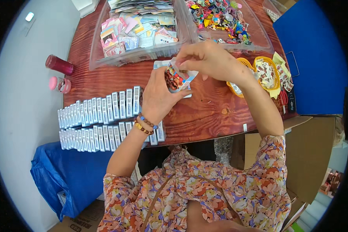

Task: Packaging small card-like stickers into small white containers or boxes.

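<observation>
- A small clear packet (pixel 177 78) with a colourful printed item inside is held above the middle of the round wooden table (pixel 205 112), a little toward its far edge.
- The left hand (pixel 156 96) cups the packet from below, fingers curled up around its lower half; beaded bracelets (pixel 145 124) sit on that wrist.
- The right hand (pixel 207 58) comes down from above, thumb and forefinger pinched on the packet's top flap.
- Judging by this, the step in hand looks like closing or filling the packet; the next move would call for steady support underneath while the flap is pressed flat without creasing what is inside.
- Just beneath the packet, another flat white-edged packet (pixel 160 64) lies on the table.
- Along the near-left edge stand two long rows of finished-looking packets (pixel 100 108), upright and tightly side by side.
- At the far edge sit two clear plastic bins: one with flat cards and stickers (pixel 139 29), one with small bright trinkets (pixel 220 17).
- Near the right edge are two yellow baskets (pixel 264 73) holding printed pieces, close to the right forearm.
- Off the left edge, on the pale floor, stand a dark red cylinder (pixel 59 64) and a small pink jar (pixel 60 84).
</observation>
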Demonstrator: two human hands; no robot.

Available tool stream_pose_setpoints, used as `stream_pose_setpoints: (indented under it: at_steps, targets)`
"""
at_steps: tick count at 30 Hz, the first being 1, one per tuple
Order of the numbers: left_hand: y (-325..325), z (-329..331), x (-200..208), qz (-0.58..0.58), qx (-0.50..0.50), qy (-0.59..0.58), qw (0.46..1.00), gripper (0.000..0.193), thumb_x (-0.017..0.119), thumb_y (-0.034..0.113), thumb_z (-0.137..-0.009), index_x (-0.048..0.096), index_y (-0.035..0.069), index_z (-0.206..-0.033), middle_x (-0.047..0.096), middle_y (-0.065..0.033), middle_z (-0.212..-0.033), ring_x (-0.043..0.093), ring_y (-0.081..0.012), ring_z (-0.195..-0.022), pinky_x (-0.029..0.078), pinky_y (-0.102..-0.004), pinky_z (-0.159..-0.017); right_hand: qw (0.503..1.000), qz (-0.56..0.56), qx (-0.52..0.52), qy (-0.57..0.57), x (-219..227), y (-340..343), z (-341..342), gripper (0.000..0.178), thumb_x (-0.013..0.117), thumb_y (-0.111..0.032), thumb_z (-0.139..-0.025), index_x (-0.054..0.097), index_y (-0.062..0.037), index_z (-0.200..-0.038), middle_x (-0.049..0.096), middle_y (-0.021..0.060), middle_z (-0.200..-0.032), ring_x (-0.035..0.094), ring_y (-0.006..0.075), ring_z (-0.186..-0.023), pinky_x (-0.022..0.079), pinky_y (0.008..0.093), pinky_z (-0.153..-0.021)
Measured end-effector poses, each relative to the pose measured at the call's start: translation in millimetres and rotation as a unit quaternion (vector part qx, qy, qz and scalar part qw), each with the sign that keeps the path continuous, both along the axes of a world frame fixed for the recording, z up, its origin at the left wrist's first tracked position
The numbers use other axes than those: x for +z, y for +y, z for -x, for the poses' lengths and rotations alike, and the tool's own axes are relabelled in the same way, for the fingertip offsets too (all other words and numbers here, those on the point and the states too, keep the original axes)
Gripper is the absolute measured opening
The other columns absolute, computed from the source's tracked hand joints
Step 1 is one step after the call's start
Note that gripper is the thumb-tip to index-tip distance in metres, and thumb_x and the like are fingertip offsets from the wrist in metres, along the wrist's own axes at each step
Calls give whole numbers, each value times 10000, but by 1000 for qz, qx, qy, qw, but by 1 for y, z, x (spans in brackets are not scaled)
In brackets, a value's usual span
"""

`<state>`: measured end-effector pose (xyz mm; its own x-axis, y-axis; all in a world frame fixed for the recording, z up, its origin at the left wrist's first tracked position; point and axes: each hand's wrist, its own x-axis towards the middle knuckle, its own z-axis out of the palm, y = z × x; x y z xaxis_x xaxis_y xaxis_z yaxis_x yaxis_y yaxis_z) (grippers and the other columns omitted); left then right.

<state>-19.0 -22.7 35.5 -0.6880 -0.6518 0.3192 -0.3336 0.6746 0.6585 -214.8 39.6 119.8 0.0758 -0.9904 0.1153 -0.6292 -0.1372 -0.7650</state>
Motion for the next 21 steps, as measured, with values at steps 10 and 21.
stream_pose_setpoints:
  at_steps: [10,21]
  targets:
    - [25,-8,6,2,86,12,996,822,911,373,-641,478,10,-1239,555,-164,-1129,603,-364,-1024,524,-445,-822,962,137,-234,-38,-21,67,-37,155,627,-85,-950,701,-4,-1059,712,81,-867,637,132,-756,503,269,-680]
    - [44,-12,-3,20,-6,24,1000,771,885,402,-678,521,12,-1233,596,-163,-1097,620,-347,-997,530,-430,-822,899,-160,-303,274,-122,113,114,225,670,-263,-846,703,-74,-963,717,163,-978,680,341,-943,521,444,-774]
